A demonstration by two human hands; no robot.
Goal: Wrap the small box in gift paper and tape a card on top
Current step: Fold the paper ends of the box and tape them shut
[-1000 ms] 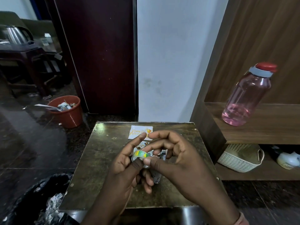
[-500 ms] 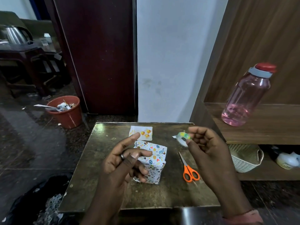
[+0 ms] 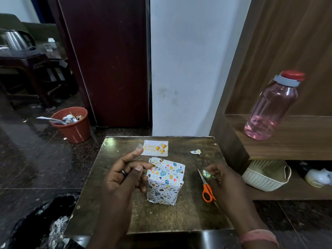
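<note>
Box point(image 3: 165, 182): wrapped in patterned paper, upright at table point(image 3: 179, 218) centre.
Card point(image 3: 156, 147): flat, just beyond box, far edge.
L hand point(image 3: 124, 175): raised left of box; index tip carries clear tape strip point(image 3: 139, 146), other fingers loosely curled.
R hand point(image 3: 222, 180): right of box, fingers curled round tape roll point(image 3: 206, 173).
Scissors point(image 3: 206, 187): flat between box & R hand.

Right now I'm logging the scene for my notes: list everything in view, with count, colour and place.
wrapped box: 1, white patterned paper, table centre
birthday card: 1, white with gold, behind box
scissors: 1, orange handles, right of box
paper scrap: 1, white, table's far right
table: 1, dark brown
bottle: 1, pink, red cap, shelf
basket: 1, cream, lower shelf
bin: 1, terracotta, floor
kettle: 1, steel, far left
left hand: tape piece on fingertip
right hand: grips tape roll
</note>
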